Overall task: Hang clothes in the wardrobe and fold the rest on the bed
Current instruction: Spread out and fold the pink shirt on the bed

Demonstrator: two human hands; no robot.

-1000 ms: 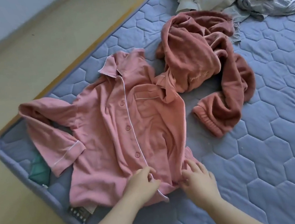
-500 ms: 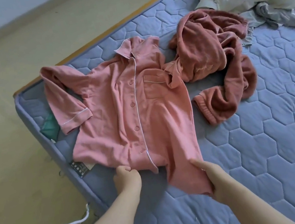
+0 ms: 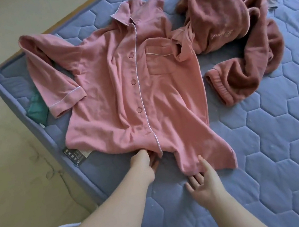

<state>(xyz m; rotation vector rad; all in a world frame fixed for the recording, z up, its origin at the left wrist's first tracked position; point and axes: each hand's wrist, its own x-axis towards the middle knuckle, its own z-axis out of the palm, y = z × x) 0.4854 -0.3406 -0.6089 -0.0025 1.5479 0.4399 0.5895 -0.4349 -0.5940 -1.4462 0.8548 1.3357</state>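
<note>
The pink shirt lies buttons up by the bed's left edge, collar away from me, with its long axis running out from both hands. My left hand pinches the hem at the placket. My right hand rests at the hem, fingers straight and spread.

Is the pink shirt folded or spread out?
Spread out: the shirt lies flat on the mattress, front up, buttons showing, one sleeve out sideways; no fold made.

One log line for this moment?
left hand: grips pink shirt hem | right hand: open at hem | state: flat on mattress, unfolded
</note>
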